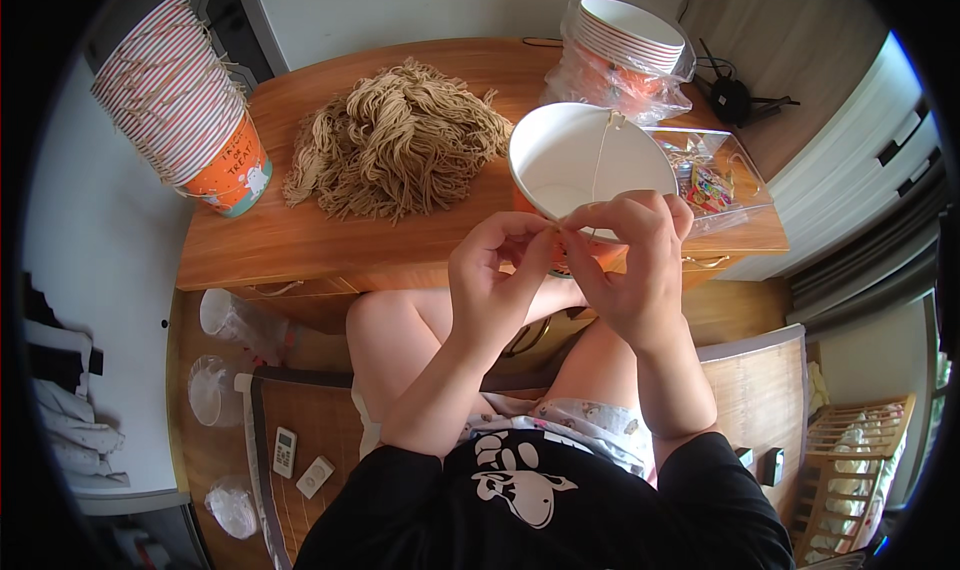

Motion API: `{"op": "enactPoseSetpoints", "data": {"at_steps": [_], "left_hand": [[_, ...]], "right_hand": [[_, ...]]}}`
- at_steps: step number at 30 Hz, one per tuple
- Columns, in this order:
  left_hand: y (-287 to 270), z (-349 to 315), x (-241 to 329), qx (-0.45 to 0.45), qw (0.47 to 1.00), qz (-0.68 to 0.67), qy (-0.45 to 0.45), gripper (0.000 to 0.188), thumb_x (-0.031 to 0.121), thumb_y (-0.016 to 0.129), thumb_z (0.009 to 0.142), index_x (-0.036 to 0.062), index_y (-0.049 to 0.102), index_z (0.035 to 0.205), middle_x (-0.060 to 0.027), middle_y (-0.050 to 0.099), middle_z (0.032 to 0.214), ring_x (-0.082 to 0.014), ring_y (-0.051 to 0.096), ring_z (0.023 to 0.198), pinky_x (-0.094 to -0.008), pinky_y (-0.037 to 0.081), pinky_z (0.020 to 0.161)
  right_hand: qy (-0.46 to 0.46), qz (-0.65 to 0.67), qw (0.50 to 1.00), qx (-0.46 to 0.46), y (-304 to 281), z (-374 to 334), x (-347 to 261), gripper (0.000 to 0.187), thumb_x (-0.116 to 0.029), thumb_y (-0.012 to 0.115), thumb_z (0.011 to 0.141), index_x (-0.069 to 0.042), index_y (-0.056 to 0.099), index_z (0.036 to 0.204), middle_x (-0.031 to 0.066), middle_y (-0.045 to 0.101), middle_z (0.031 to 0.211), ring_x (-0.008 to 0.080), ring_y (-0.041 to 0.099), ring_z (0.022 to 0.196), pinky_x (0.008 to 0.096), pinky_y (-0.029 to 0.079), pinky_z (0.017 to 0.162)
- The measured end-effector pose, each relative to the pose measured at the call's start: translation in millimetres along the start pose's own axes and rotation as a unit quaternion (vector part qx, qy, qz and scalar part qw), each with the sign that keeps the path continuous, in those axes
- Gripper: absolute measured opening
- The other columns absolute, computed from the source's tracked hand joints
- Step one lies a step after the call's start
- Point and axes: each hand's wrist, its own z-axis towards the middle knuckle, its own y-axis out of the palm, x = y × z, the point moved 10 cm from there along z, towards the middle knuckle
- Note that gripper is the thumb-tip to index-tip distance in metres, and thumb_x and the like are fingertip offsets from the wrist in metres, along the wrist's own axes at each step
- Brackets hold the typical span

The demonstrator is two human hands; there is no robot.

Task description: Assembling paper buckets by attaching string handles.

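Note:
A large paper bucket [560,160], white inside and orange outside, stands at the desk's near edge, its mouth tilted toward me. A thin tan cord [600,160] is fixed at its far rim and runs down across the opening to my fingers. At the near rim, my left hand [498,275] is closed in a pinch on the cord. My right hand [632,260] pinches it just beside, fingertips almost touching the left ones. The exact spot between the fingertips is too small to make out. Left of the bucket lies a big heap of tan cords [400,140].
A tall stack of striped orange buckets [185,100] with cords stands at the desk's left end. Wrapped buckets [620,55] sit at the back right, near a clear box [735,175] of small colourful items and a black router [735,98]. Remotes [286,452] lie beside me.

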Motion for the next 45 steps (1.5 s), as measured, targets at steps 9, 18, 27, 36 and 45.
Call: {"op": "enactPoseSetpoints", "data": {"at_steps": [9, 18, 27, 36, 45], "left_hand": [[2, 0, -5, -0.012, 1.0, -0.011, -0.022, 0.01, 0.001, 0.069, 0.094, -0.002, 0.071, 0.103, -0.0031, 0.073, 0.09, -0.0047, 0.064, 0.075, -0.0203, 0.049, 0.068], [0, 1, -1, -0.01, 1.0, 0.008, 0.007, 0.008, -0.001, 0.069, 0.093, -0.0021, 0.069, 0.101, -0.0033, 0.071, 0.089, -0.0056, 0.064, 0.075, -0.0208, 0.05, 0.068], [0, 0, 4, -0.008, 0.999, 0.022, 0.028, 0.009, -0.001, 0.069, 0.092, -0.0018, 0.069, 0.101, -0.0033, 0.07, 0.09, -0.0058, 0.063, 0.075, -0.0212, 0.05, 0.069], [-1, -1, -4, -0.005, 0.999, -0.032, -0.028, 0.01, 0.0, 0.07, 0.092, -0.0029, 0.071, 0.102, -0.0046, 0.073, 0.092, -0.0064, 0.066, 0.078, -0.0204, 0.051, 0.07], [1, 2, 38, 0.026, 0.956, 0.249, 0.155, 0.007, 0.0, 0.074, 0.085, 0.0016, 0.071, 0.09, -0.0064, 0.071, 0.083, -0.015, 0.067, 0.076, -0.0275, 0.053, 0.069]], "right_hand": [[-0.028, -0.039, 0.999, -0.019, 0, -3, -1, 0.044, -0.005, 0.082, 0.076, -0.014, 0.061, 0.113, -0.0089, 0.07, 0.098, 0.0146, 0.062, 0.086, 0.0385, 0.036, 0.087], [-0.015, -0.016, 1.0, 0.015, 1, -1, -2, 0.046, -0.003, 0.083, 0.074, -0.014, 0.061, 0.113, -0.0077, 0.068, 0.094, 0.0158, 0.062, 0.087, 0.0377, 0.036, 0.086], [-0.071, -0.045, 0.996, 0.009, 1, -6, -7, 0.044, -0.011, 0.08, 0.079, -0.015, 0.062, 0.119, -0.0085, 0.069, 0.093, 0.0136, 0.061, 0.089, 0.0374, 0.033, 0.089], [-0.125, -0.094, 0.988, -0.016, 3, -7, -16, 0.042, -0.022, 0.073, 0.084, -0.017, 0.062, 0.125, -0.0102, 0.072, 0.099, 0.0095, 0.058, 0.088, 0.0354, 0.031, 0.092], [-0.135, -0.088, 0.985, 0.056, 2, -14, -15, 0.048, -0.019, 0.076, 0.082, -0.017, 0.062, 0.128, -0.0114, 0.072, 0.095, 0.0092, 0.058, 0.084, 0.0346, 0.032, 0.09]]}}
